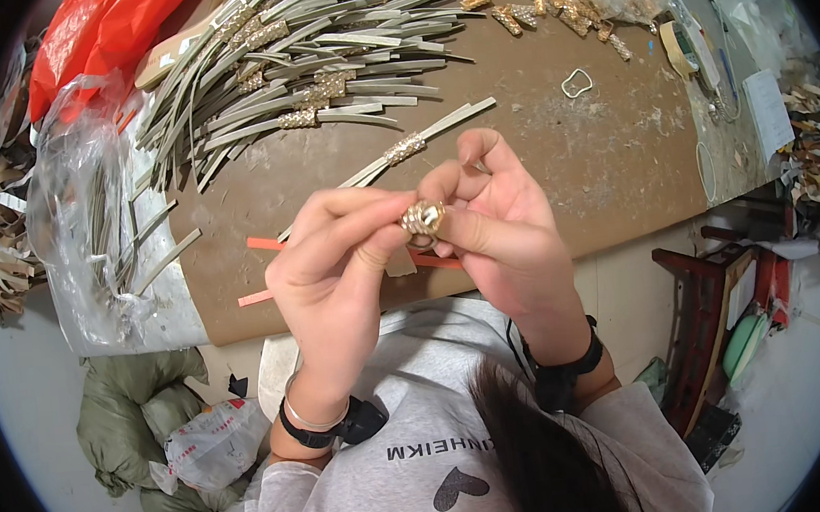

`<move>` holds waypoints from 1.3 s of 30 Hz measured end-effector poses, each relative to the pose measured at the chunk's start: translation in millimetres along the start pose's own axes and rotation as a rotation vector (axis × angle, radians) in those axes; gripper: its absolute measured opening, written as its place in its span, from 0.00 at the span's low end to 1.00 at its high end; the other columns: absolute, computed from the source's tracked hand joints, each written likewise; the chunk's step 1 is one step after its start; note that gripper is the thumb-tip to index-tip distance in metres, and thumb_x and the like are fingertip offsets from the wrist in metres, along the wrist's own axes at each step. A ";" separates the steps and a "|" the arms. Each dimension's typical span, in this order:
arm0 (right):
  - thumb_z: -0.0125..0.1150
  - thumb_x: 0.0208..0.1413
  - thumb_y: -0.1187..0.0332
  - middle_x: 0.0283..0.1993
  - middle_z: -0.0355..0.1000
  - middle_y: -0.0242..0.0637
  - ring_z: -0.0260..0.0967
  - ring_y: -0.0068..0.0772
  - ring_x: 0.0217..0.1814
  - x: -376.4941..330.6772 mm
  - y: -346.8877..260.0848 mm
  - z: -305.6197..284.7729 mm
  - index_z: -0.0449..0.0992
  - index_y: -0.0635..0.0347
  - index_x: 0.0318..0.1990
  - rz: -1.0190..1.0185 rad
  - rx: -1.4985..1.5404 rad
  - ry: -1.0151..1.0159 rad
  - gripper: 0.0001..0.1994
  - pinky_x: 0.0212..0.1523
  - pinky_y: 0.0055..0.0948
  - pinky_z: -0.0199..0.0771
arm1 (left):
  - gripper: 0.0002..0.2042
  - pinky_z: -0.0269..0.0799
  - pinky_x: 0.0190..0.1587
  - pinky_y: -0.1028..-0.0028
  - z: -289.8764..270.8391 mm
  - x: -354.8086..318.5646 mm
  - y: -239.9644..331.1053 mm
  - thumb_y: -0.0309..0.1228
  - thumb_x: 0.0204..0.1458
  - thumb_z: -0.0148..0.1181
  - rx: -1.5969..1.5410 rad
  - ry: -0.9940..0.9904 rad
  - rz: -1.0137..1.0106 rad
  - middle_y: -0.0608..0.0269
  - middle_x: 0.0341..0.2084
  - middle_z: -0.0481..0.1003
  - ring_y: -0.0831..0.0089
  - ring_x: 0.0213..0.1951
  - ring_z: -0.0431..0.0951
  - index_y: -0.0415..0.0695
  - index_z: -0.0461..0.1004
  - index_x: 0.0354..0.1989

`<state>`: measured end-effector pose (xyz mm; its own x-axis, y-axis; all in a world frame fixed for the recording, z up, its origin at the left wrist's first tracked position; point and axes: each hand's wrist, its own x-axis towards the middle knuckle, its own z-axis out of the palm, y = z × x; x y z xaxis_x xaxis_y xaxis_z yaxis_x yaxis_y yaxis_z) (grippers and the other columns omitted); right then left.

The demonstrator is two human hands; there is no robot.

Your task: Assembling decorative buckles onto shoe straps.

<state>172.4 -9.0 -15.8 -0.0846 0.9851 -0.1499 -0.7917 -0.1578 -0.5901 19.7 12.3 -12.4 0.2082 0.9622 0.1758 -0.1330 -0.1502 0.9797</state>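
Note:
Close to the table's front edge, my left hand (332, 248) pinches a short, glittery gold tube (421, 219) between thumb and fingers. Its open end shows something pale inside. From the other side, the thumb of my right hand (508, 215) presses on the same tube, while that hand's other fingers curl above and behind it. Just beyond my fingers lies a bundle of grey-white strips (461, 114) with a gold sleeve (403, 149) around its middle. Orange-red strips (257, 298) lie on the table, partly under my hands.
A large pile of sleeved strip bundles (320, 90) covers the back left of the brown tabletop (605, 164). Loose gold tubes (574, 12) are heaped at the back right, near tape rolls (678, 47). Clear plastic (69, 206) and loose strips lie left. A dark red stool (699, 320) stands right.

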 end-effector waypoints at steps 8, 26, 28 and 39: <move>0.57 0.52 0.82 0.38 0.70 0.43 0.69 0.27 0.38 1.8 0.7 -3.1 0.56 0.57 0.48 -0.057 0.021 -0.009 0.20 0.34 0.22 0.70 | 0.09 0.72 0.39 0.79 3.3 2.5 8.6 0.15 0.47 0.59 0.197 -0.001 0.099 0.57 0.35 0.76 0.73 0.36 0.76 0.36 0.79 0.37; 0.57 0.52 0.82 0.38 0.71 0.44 0.67 0.24 0.37 -5.9 0.5 4.9 0.56 0.56 0.46 -0.059 -0.049 0.036 0.19 0.35 0.20 0.67 | 0.09 0.69 0.41 0.79 4.3 -4.5 -1.1 0.18 0.51 0.57 -0.094 0.050 -0.074 0.59 0.36 0.75 0.76 0.38 0.74 0.35 0.78 0.41; 0.57 0.52 0.82 0.38 0.71 0.43 0.67 0.24 0.36 -5.6 0.8 4.8 0.56 0.56 0.46 -0.053 -0.037 0.039 0.19 0.35 0.20 0.67 | 0.09 0.69 0.42 0.79 3.9 -4.6 -2.8 0.17 0.51 0.57 -0.090 0.052 -0.060 0.59 0.36 0.75 0.76 0.38 0.74 0.35 0.78 0.41; 0.59 0.52 0.82 0.43 0.69 0.42 0.67 0.24 0.37 -2.8 2.0 1.4 0.57 0.56 0.46 -0.121 -0.015 -0.034 0.20 0.32 0.20 0.69 | 0.10 0.72 0.41 0.77 1.7 0.7 1.0 0.14 0.47 0.59 0.020 0.025 0.033 0.56 0.36 0.75 0.72 0.38 0.76 0.35 0.79 0.38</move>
<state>170.3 -11.9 -15.4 -0.0092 0.9987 -0.0502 -0.7880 -0.0381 -0.6144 21.4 12.4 -11.1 0.1796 0.9619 0.2062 -0.1198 -0.1866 0.9751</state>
